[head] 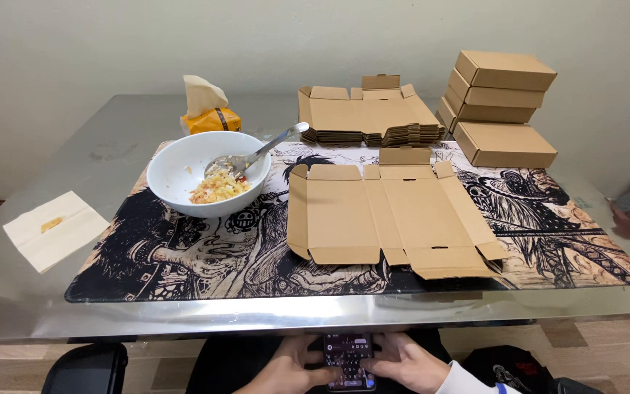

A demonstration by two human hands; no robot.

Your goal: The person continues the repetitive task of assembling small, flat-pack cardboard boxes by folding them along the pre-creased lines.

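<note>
My left hand (289,367) and my right hand (402,362) together hold a dark phone (348,359) with a lit screen, low in the view, below the table's front edge. Thumbs rest on the screen. On the printed desk mat (184,259) lies a flat, unfolded cardboard box blank (388,211), apart from both hands.
A white bowl (176,171) with food and a metal spoon (257,155) stands left on the mat. A stack of flat blanks (366,117) and several folded boxes (501,106) sit at the back. A tissue pack (209,109) and a stained napkin (56,230) lie on the steel table (111,321).
</note>
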